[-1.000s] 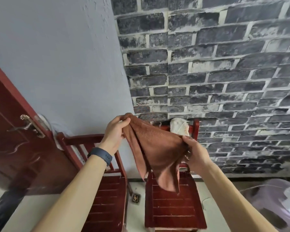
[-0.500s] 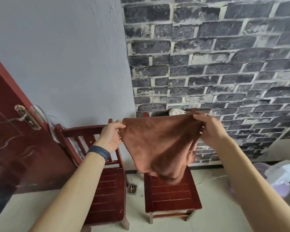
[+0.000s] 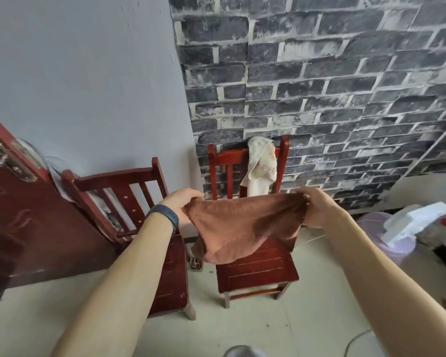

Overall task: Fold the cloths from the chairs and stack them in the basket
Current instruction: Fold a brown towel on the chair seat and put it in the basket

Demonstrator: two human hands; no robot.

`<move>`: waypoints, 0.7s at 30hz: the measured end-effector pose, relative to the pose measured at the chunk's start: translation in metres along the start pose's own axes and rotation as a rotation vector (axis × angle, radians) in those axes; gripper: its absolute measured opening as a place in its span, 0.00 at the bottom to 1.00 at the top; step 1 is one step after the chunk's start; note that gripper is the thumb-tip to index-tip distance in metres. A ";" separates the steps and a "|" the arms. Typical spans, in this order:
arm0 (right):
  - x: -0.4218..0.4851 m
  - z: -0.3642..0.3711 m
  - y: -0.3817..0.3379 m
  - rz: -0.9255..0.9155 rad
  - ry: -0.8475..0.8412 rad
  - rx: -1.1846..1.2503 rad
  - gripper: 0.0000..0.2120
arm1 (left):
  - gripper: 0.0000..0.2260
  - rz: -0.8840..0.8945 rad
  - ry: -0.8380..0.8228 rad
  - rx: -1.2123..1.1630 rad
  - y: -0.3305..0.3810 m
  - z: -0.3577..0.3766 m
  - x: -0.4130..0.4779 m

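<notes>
Between the fingers of the two hands, a brown cloth (image 3: 242,228) is held stretched by its upper edge, and its lower part sags in a loose belly below the fingertips. The left hand (image 3: 183,207), with a dark band on its wrist, pinches one upper corner between curled fingers and thumb. The right hand (image 3: 317,210) pinches the opposite corner in the same way. Directly beneath the fingers, under the hanging cloth, stands a red wooden chair (image 3: 258,274). Just beyond the fingers, a pale stained cloth (image 3: 262,168) hangs unfolded over that chair's backrest. A second red chair (image 3: 124,181) stands to the left of the left fingers. As judged from this arrangement, the task is at an early stage: the brown cloth is spread open as if for its first fold, no crease has been made in it, and no folded cloth appears anywhere. The lilac container (image 3: 386,228) to the right of the right fingers, with a white block on it, may be the basket, but the view there is too poor to tell. Folding and stowing the brown cloth remains to be done, then the same for the pale one.
</notes>
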State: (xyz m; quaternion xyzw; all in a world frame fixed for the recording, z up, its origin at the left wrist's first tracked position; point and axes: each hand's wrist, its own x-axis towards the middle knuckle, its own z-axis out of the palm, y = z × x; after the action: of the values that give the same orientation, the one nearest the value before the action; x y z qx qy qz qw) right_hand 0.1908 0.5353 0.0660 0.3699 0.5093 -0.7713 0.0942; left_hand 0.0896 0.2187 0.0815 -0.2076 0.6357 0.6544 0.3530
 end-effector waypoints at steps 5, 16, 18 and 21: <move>0.011 -0.021 0.039 0.127 0.084 0.035 0.08 | 0.12 -0.159 -0.007 0.089 -0.057 -0.005 0.028; 0.017 -0.076 0.110 0.433 0.154 -0.494 0.10 | 0.07 -0.352 0.085 0.160 -0.115 -0.009 0.024; 0.018 -0.081 0.118 0.319 0.173 -0.446 0.08 | 0.10 -0.382 0.083 0.161 -0.125 -0.015 0.022; 0.016 -0.085 0.122 0.203 0.131 -0.281 0.06 | 0.10 -0.460 0.084 0.230 -0.140 -0.022 0.018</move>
State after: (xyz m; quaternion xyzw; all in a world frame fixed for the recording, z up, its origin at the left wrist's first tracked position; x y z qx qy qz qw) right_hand 0.2835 0.5550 -0.0498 0.4519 0.5772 -0.6534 0.1888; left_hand 0.1752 0.1928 -0.0302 -0.3322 0.6561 0.4709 0.4873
